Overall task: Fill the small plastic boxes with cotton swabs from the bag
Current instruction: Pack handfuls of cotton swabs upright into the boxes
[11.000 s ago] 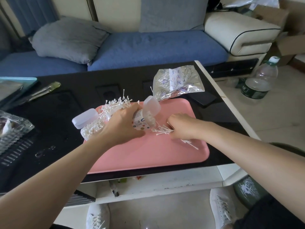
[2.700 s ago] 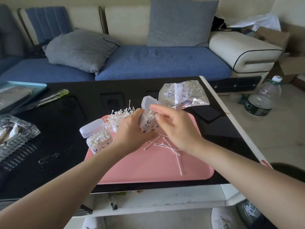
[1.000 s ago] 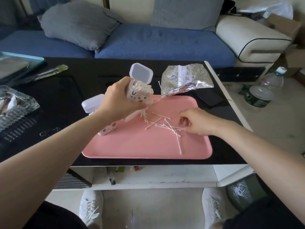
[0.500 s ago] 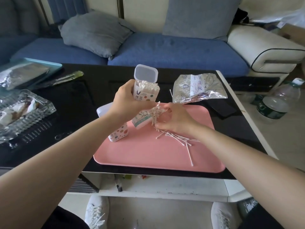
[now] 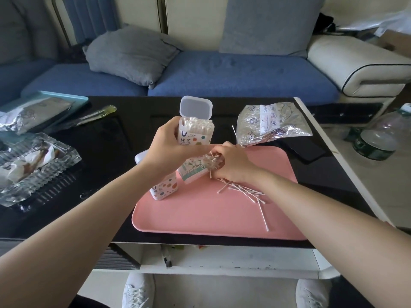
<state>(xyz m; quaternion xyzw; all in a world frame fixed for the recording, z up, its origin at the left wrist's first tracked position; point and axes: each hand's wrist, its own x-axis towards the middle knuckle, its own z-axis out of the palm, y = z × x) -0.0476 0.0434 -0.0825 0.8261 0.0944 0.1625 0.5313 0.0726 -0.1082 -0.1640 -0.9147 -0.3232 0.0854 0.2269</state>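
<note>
I note: left hand grips open, full box, upright above tray. Right hand clutches a swab bunch; loose swabs on tray, bag on worktop behind.

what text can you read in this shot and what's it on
"V" and "棉签": held box, in left hand.
"棉签", fainter: standing box on tray.
Green-label box, beside swabs gripped by right hand: too small.
Bag print: blurred.
Bottle label: blurred.
</note>
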